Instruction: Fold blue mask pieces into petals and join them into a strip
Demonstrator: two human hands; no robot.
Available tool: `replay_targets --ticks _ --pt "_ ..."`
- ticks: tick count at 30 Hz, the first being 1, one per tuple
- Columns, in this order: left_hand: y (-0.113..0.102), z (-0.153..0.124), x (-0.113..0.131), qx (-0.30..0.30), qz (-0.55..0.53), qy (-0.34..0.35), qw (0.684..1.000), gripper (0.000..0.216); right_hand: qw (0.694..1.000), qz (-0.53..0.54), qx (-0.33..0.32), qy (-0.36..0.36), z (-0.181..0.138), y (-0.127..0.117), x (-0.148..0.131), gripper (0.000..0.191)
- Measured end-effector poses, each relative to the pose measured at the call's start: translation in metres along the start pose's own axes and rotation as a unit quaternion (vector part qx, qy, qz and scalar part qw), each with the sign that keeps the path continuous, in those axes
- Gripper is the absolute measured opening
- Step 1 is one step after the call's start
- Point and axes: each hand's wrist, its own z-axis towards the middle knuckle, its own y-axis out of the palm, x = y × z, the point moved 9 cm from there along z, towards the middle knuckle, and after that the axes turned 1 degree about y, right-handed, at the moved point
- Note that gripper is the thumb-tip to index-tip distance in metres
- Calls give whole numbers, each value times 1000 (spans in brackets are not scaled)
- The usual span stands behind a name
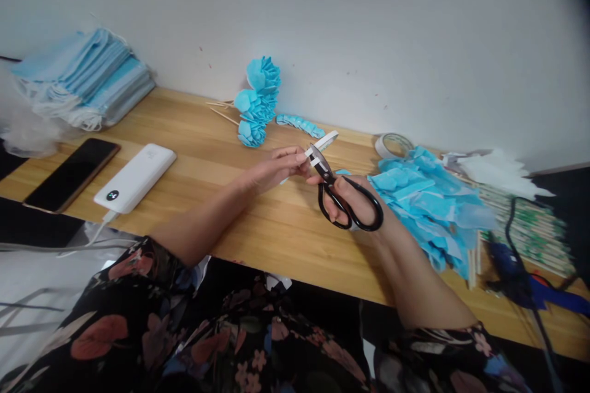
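My right hand [343,199] has its fingers in the loops of black-handled scissors [375,206]. The blades point up and to the left, at a narrow white strip [328,140]. My left hand [286,166] pinches that strip by its lower end, right beside the blades. Whether the blades have cut into the strip, I cannot tell. A small blue piece [342,172] shows just behind the scissors. Beyond my hands lie several blue ruffled flowers [255,104] on wooden sticks, and a row of overlapping blue pieces [300,125].
A pile of blue cut sheets [424,196] lies on the right, with a tape roll [394,145] behind it. Further right are wooden sticks in green-printed wrapping [530,230] and a black cable [509,227]. At left are stacked face masks [92,77], a phone [74,173] and a white power bank [138,178].
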Motion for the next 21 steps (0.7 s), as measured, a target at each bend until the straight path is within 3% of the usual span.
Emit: replay_targets --ticks 4,8,10,12,15,18,21 --pt "-1 2 2 14 -22 10 1000 44 999 8 22 -22 1 -7 1 64" --pt "-7 1 4 59 32 21 998 36 999 10 34 -25 2 -9 2 65" --pt "-14 0 4 98 73 18 992 28 1000 -8 7 -16 2 -1 3 67" --pt "-22 0 6 132 96 14 986 22 998 -30 -59 7 0 14 4 71" --pt "-32 0 15 164 105 47 980 20 991 -44 -118 41 -6 22 5 74" --pt "-37 1 22 166 171 82 968 21 999 -33 -42 -1 -6 -7 -9 66" --pt "-24 3 22 107 339 117 927 24 989 8 75 -124 -7 -53 -35 59"
